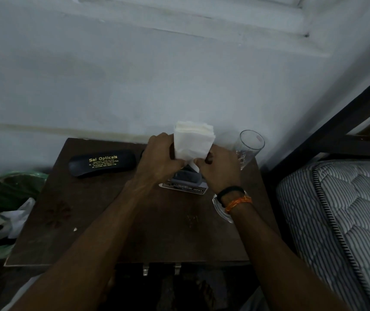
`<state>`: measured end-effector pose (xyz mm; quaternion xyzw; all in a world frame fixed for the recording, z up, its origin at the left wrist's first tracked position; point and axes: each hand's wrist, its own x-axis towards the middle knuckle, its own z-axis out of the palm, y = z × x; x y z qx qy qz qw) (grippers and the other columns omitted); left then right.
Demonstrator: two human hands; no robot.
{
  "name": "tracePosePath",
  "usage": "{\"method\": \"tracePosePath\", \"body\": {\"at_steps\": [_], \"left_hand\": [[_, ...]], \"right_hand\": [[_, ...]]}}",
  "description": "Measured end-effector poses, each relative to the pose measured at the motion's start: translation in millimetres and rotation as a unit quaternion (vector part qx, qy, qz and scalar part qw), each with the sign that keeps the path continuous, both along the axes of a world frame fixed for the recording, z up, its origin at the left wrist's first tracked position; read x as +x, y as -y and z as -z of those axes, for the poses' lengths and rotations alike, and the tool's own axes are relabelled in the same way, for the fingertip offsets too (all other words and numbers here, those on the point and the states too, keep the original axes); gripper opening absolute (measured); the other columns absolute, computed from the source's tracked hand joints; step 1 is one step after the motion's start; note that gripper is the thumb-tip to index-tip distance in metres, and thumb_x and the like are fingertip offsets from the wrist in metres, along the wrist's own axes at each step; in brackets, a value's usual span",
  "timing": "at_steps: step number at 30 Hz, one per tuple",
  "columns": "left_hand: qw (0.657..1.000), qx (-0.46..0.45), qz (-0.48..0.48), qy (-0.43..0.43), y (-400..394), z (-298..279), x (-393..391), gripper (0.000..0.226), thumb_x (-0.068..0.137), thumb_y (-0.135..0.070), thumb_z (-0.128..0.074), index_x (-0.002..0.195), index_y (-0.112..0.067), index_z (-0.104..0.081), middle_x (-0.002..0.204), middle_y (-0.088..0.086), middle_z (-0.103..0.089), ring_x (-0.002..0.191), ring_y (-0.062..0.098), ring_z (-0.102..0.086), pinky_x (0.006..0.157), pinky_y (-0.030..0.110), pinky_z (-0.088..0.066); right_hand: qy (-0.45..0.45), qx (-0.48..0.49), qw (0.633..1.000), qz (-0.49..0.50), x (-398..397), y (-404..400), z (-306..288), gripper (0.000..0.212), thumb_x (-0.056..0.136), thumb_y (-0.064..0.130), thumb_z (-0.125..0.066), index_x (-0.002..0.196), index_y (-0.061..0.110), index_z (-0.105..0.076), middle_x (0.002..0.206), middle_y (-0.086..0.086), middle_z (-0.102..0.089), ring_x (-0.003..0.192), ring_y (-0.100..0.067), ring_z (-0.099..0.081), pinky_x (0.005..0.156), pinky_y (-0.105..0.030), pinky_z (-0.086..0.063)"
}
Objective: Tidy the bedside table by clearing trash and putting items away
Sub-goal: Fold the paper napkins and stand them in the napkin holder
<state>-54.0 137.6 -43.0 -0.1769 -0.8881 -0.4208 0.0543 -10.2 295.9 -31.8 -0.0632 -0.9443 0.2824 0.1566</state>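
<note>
Left of table: bin (7,198).
On table (112,232), left: glasses case (102,162).
Centre rear: tissue stack (193,140).
Right rear: drinking glass (248,148).
Right of table: mattress (345,209).

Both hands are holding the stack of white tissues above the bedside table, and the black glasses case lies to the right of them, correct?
Not quite. Both hands, left hand and right hand, do hold the white tissues above the bedside table, but the head view shows the black glasses case to their left.

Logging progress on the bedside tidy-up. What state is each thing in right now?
Tissue stack: lifted, held by both hands.
Left hand: grips the stack.
Right hand: pinches its lower edge.
Drinking glass: upright, looks empty.
Spectacle case: closed, lying flat.
Green bin bag: open, white trash inside.
</note>
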Motion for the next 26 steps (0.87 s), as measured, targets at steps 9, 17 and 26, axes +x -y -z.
{"method": "tracePosePath", "body": {"at_steps": [9, 17, 26], "left_hand": [[0.99, -0.098, -0.002, -0.098, -4.5, -2.2, 8.8, 0.023, 0.077, -0.012, -0.072, 0.096, -0.003, -0.062, 0.092, 0.015, -0.064, 0.088, 0.033, -0.055, 0.068, 0.037, -0.041], [0.973, -0.161, 0.009, -0.166, -8.8, 1.9, 11.0, 0.035, 0.066, -0.006, -0.075, 0.098, -0.002, -0.061, 0.085, 0.017, -0.064, 0.076, 0.037, -0.056, 0.063, 0.038, -0.04], [0.999, -0.002, 0.026, -0.025, -2.2, -4.1, 5.5, 0.049, 0.066, -0.02, -0.081, 0.111, -0.012, -0.064, 0.102, 0.005, -0.07, 0.093, 0.024, -0.063, 0.075, 0.038, -0.053]], "right_hand": [[0.035, -0.016, 0.999, 0.027, -0.7, -1.6, 0.6, 0.015, 0.072, 0.017, -0.077, 0.082, 0.006, -0.073, 0.082, -0.011, -0.074, 0.077, -0.026, -0.068, 0.064, -0.028, -0.05], [0.031, -0.032, 0.999, 0.015, 0.0, -1.6, -0.9, 0.011, 0.072, 0.013, -0.075, 0.077, 0.009, -0.067, 0.075, -0.008, -0.07, 0.071, -0.024, -0.064, 0.06, -0.027, -0.044], [0.002, -0.089, 0.996, 0.022, -2.1, -4.1, -9.0, 0.008, 0.076, 0.023, -0.075, 0.08, 0.019, -0.071, 0.07, 0.007, -0.068, 0.07, -0.013, -0.064, 0.061, -0.024, -0.047]]}}
